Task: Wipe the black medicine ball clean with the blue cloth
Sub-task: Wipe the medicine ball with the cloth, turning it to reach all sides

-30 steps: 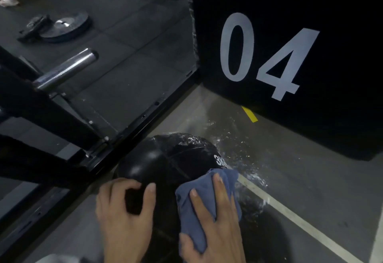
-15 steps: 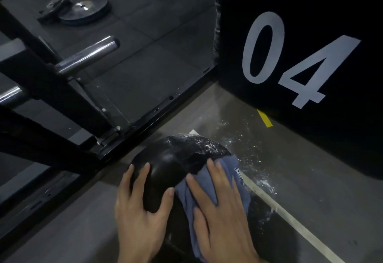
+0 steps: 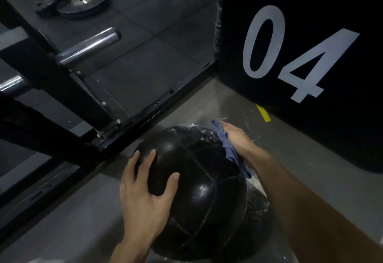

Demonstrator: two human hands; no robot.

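While the left hand (image 3: 143, 198) lay flat and open on the black medicine ball (image 3: 199, 182) on the floor, the right hand (image 3: 236, 138), gripping the blue cloth (image 3: 228, 149), had slid from the near top to the far right side; that side was probably next to be wiped.

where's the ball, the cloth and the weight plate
ball (image 3: 199, 182), head view, on the bare black top panel between the hands
cloth (image 3: 228, 151), head view, on the bunched blue fold beside the right hand
weight plate (image 3: 83, 1), head view, on its flat face near the hub
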